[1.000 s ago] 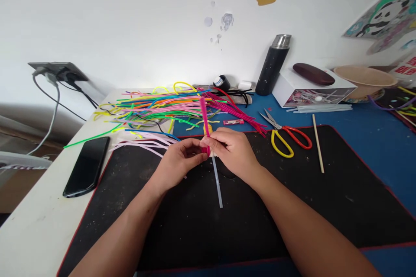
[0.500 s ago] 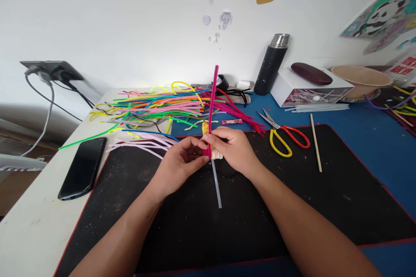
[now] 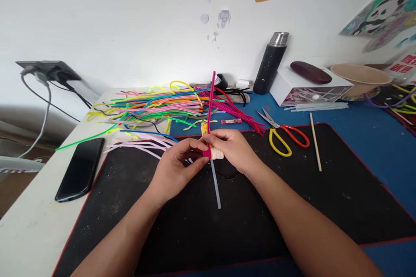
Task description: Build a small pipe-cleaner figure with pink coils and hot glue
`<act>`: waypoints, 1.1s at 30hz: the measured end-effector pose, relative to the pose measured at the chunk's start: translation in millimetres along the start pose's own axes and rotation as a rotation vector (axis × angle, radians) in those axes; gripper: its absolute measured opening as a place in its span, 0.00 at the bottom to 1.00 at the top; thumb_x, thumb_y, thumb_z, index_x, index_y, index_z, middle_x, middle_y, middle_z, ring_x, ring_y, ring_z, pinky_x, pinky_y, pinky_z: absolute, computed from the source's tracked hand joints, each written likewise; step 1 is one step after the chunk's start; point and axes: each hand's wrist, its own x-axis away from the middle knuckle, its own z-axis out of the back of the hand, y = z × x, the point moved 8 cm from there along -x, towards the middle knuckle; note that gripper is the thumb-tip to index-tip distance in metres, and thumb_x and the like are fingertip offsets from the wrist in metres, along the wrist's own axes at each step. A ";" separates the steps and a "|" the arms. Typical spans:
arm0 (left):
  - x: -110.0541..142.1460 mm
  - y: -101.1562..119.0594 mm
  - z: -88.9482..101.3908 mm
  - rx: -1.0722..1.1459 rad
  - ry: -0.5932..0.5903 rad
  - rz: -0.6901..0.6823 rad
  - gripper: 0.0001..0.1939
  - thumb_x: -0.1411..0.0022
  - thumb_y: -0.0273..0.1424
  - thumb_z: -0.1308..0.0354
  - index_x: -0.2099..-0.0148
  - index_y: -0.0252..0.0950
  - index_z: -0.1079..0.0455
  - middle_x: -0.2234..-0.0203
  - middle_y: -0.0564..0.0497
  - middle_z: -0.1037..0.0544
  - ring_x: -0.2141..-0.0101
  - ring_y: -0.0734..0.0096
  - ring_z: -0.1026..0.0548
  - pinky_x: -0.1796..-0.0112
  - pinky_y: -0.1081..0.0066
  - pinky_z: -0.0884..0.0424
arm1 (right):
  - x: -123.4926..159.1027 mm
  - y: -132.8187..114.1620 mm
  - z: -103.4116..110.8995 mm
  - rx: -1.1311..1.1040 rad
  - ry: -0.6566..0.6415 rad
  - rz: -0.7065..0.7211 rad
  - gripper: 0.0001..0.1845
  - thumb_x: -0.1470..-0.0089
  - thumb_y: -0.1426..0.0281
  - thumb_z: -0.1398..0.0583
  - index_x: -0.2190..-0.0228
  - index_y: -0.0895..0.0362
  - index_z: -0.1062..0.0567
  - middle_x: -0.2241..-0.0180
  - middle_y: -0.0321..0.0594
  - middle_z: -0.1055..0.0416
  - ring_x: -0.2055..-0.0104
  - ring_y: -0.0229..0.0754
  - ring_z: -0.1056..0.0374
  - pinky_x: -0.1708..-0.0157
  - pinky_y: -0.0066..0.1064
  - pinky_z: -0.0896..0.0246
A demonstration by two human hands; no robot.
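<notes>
Over the black mat (image 3: 208, 233), both hands meet at a small pipe-cleaner figure with a yellow top (image 3: 204, 128), a cream coiled part (image 3: 217, 152) on the right and magenta coils on the left. My left hand (image 3: 180, 162) is closed, its thumb and fingers pinching the figure by the magenta coils. My right hand (image 3: 229, 145) pinches a magenta pipe cleaner (image 3: 211, 99) against the figure, its free end standing up. A translucent glue stick (image 3: 215, 186) juts down from beneath the figure. Fingers hide part of the coils.
Loose coloured pipe cleaners (image 3: 156, 106) are heaped at the back left, near a phone (image 3: 79, 169). Scissors (image 3: 281, 132) and a wooden stick (image 3: 315, 143) lie to the right. Behind them stand a black flask (image 3: 270, 65), a white box (image 3: 308, 86) and a bowl (image 3: 360, 75).
The magenta pipe cleaner swung from a leftward lean toward me to standing taller, tipped slightly right. More of the cream coils came into sight. Both hands keep their pinch.
</notes>
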 end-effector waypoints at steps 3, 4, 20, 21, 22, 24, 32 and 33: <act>2.9 5.6 1.1 -0.065 0.018 -0.068 0.06 0.36 0.31 0.30 0.56 0.40 0.20 0.59 0.48 0.16 0.59 0.63 0.17 0.54 0.67 0.21 | -2.0 11.3 -0.5 -0.106 0.016 -0.073 0.15 0.48 0.54 0.27 0.70 0.54 0.12 0.67 0.39 0.16 0.61 0.46 0.24 0.61 0.35 0.32; 3.8 7.4 1.4 -0.074 0.022 -0.087 0.06 0.36 0.31 0.31 0.56 0.40 0.20 0.59 0.48 0.17 0.58 0.63 0.17 0.54 0.67 0.21 | -2.0 14.7 -0.8 -0.146 0.019 -0.102 0.15 0.50 0.55 0.26 0.70 0.54 0.12 0.67 0.40 0.16 0.61 0.46 0.23 0.61 0.35 0.32; 8.3 26.4 6.8 -0.045 0.024 -0.205 0.14 0.34 0.30 0.30 0.48 0.45 0.14 0.53 0.44 0.17 0.53 0.59 0.18 0.56 0.68 0.19 | 7.8 22.4 -13.8 -0.517 0.004 -0.326 0.17 0.59 0.58 0.21 0.71 0.56 0.13 0.74 0.36 0.23 0.75 0.37 0.33 0.77 0.29 0.43; 8.7 28.7 6.9 -0.052 0.019 -0.228 0.14 0.34 0.29 0.31 0.47 0.46 0.15 0.53 0.44 0.17 0.54 0.60 0.18 0.57 0.69 0.19 | 8.3 21.5 -14.6 -0.519 0.002 -0.327 0.18 0.60 0.57 0.21 0.71 0.57 0.14 0.75 0.35 0.24 0.76 0.36 0.34 0.78 0.28 0.45; 9.1 30.2 7.1 -0.051 0.017 -0.244 0.15 0.33 0.28 0.31 0.46 0.46 0.15 0.53 0.45 0.17 0.54 0.61 0.18 0.57 0.69 0.19 | 8.7 20.4 -15.4 -0.520 -0.001 -0.325 0.20 0.60 0.56 0.21 0.71 0.57 0.14 0.77 0.34 0.26 0.77 0.35 0.36 0.80 0.28 0.47; 9.8 31.0 6.9 -0.041 0.007 -0.259 0.16 0.33 0.27 0.32 0.45 0.47 0.16 0.53 0.45 0.18 0.53 0.62 0.18 0.56 0.70 0.19 | 9.5 18.2 -16.7 -0.522 -0.005 -0.321 0.21 0.61 0.55 0.21 0.71 0.58 0.15 0.78 0.33 0.28 0.78 0.34 0.37 0.82 0.27 0.50; 10.7 29.3 9.0 0.044 0.005 -0.216 0.12 0.34 0.27 0.30 0.50 0.47 0.14 0.55 0.46 0.18 0.54 0.64 0.18 0.56 0.72 0.20 | 11.8 13.5 -21.5 -0.542 -0.037 -0.324 0.23 0.61 0.53 0.21 0.75 0.59 0.18 0.81 0.31 0.32 0.80 0.32 0.42 0.83 0.27 0.54; 10.4 30.0 9.6 0.064 0.008 -0.212 0.12 0.34 0.28 0.30 0.50 0.46 0.14 0.55 0.46 0.17 0.54 0.64 0.18 0.55 0.72 0.20 | 12.1 13.3 -21.9 -0.542 -0.039 -0.323 0.23 0.60 0.53 0.21 0.75 0.59 0.19 0.81 0.31 0.33 0.80 0.32 0.42 0.83 0.27 0.54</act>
